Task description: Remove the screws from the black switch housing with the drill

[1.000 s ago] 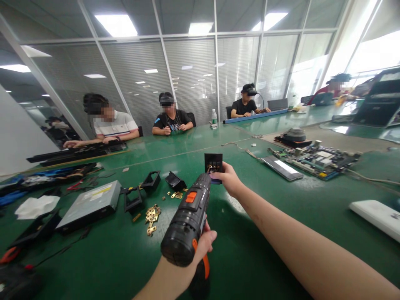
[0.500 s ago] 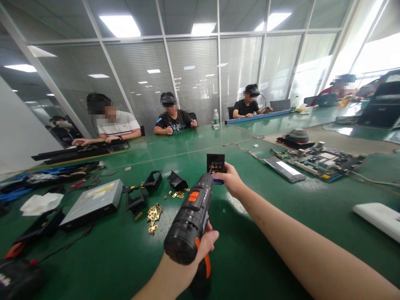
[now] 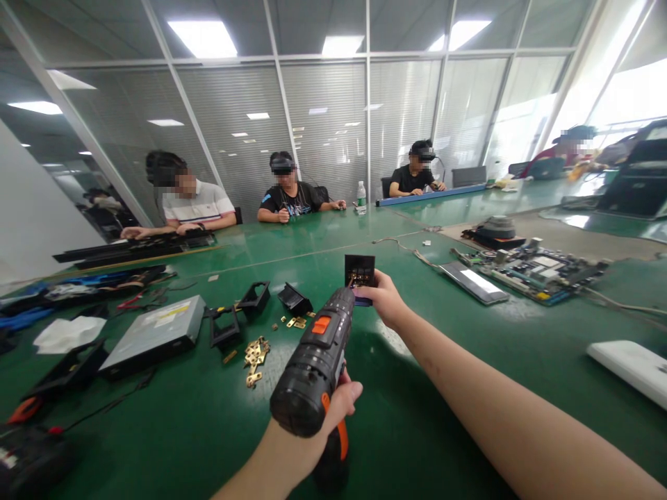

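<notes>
The left hand (image 3: 340,411) is wrapped around the grip of the power drill (image 3: 308,371), thumb showing on the tool's right side. Just beyond the drill's nose, the right hand (image 3: 385,297) pinches a black plastic part (image 3: 359,262), which appears raised off the worktop (image 3: 411,423). Whether the thin bit (image 3: 352,282) touches the gold-coloured fittings (image 3: 363,279) on the part is too small to tell. With only that right hand visibly steadying the part, torque from the drill could probably twist it loose, and a bit off its line could skid toward the skin. Too much push might crack the plastic. Anything dropped could get lost among the loose brass pieces (image 3: 255,357) left of the drill
</notes>
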A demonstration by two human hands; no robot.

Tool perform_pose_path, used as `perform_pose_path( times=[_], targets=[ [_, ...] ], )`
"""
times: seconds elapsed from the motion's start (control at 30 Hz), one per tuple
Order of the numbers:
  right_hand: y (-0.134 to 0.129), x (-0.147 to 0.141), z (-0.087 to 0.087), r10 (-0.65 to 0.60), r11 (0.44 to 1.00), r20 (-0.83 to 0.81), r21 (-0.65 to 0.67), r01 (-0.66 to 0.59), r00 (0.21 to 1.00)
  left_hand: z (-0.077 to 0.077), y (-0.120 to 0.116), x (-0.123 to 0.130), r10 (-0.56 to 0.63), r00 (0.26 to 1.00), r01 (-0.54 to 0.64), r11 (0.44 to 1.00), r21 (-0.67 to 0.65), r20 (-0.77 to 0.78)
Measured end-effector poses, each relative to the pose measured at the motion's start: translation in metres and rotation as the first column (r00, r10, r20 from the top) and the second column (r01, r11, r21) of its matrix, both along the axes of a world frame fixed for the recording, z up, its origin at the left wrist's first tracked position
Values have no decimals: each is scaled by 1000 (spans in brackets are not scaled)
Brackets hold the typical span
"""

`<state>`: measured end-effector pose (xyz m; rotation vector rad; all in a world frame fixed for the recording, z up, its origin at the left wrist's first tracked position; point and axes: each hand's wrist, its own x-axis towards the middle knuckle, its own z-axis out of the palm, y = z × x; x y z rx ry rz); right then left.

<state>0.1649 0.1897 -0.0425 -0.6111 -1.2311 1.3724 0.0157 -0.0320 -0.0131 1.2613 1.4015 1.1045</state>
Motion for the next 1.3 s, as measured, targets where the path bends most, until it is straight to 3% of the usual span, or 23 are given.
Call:
perform_pose_path(
  times=[0.4,0.57,0.93,1.1,1.3],
  targets=[
    [-3,0,4,1,1000,-15,-17,-2,1000,7,-1,0,6,999,-7,999,33,32],
    [-2,0,2,3,1000,-5,-12,-3,1000,4,1,-3,-45,999,45,999,27,-18],
    [-3,-1,4,2,1000,-17,-21,-2,1000,3,0,0,-13,999,13,1000,7,-41],
    [-2,0,4,7,1000,-17,-14,-7,1000,-1,2,0,70,997,-70,997,-27,21],
    [-3,0,5,-4,1000,-5,-24,3,1000,0,1,0,19,999,-19,1000,8,33]
  ],
)
